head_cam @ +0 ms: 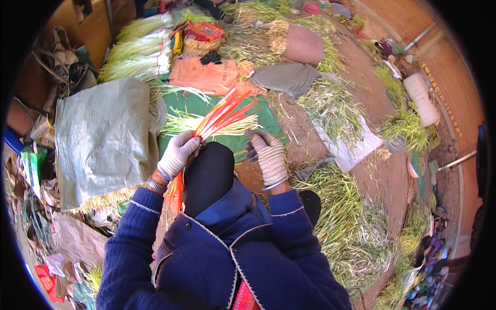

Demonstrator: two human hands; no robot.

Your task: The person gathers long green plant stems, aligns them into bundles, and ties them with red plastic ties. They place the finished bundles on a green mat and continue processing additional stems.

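Observation:
My left hand (180, 153), in a pale knitted glove, grips a bundle of red-orange plastic strips (224, 114) at its middle. The strips fan out up and to the right, and their tails (176, 190) hang below the wrist. My right hand (265, 153), gloved the same way, is held apart from the bundle with curled fingers; whether a thin strand is pinched in it, I cannot tell. Beyond both hands, a bunch of pale green stalks (186, 122) lies across a green sheet (221, 149), partly hidden behind the strips.
A grey tarpaulin (102, 135) covers a straw heap on the left. Tied bundles of stalks (135, 58) are stacked at the back left, near a basket (203, 44) with red cloth. An orange sack (207, 75) lies ahead. Loose grass (341, 217) spreads on the right.

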